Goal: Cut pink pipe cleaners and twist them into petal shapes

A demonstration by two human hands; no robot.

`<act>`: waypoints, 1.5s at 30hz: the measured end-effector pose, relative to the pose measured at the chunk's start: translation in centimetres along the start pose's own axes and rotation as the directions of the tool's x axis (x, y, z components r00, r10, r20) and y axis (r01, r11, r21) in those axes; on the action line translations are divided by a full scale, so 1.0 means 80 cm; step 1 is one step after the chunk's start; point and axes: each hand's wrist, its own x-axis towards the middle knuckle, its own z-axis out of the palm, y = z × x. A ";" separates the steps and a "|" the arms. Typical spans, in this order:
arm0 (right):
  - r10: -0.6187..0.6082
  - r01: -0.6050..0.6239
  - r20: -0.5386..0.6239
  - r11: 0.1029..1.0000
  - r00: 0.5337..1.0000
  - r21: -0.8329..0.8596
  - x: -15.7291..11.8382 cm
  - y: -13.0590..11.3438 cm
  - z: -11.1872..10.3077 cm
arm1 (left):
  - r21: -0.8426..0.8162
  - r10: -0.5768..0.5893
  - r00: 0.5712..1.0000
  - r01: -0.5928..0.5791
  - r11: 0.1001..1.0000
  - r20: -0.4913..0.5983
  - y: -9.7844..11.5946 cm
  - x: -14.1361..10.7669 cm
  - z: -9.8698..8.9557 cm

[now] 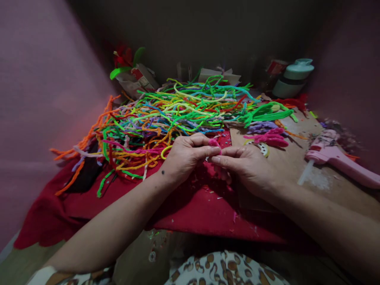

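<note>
My left hand pinches a short, bent pink pipe cleaner between thumb and fingers. Its fuzzy loop shows above the fingertips. My right hand meets it at the lower end, thumb and forefinger pressed together there; the exact grip is partly hidden by the fingers. Both hands are above the red cloth, in front of a large heap of coloured pipe cleaners. Just behind my right hand lie a bunch of looped pink pipe cleaners and a round pale piece with dark holes.
A pink glue gun lies on a brown board at the right. A light-blue bottle stands at the back right. Folded green pipe cleaners rest beside the heap. Scraps dot the red cloth up to the front edge.
</note>
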 end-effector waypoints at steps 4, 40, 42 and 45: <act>0.029 -0.030 -0.021 0.999 0.999 -0.020 0.002 0.006 -0.004 | 0.307 0.350 0.932 -0.306 0.901 -0.099 0.001 -0.007 0.009; -0.082 0.077 -0.199 0.996 0.977 -0.032 0.008 0.005 -0.002 | 0.802 0.494 0.815 -0.498 0.330 0.302 0.001 -0.016 0.011; -0.046 0.055 -0.180 0.997 0.983 0.045 0.009 0.005 -0.002 | 0.696 0.399 0.900 -0.399 0.597 0.174 0.006 -0.013 0.009; -0.064 0.094 -0.171 0.980 0.983 0.173 0.010 0.003 -0.004 | 0.282 0.066 0.998 -0.065 0.957 0.006 0.013 -0.008 0.007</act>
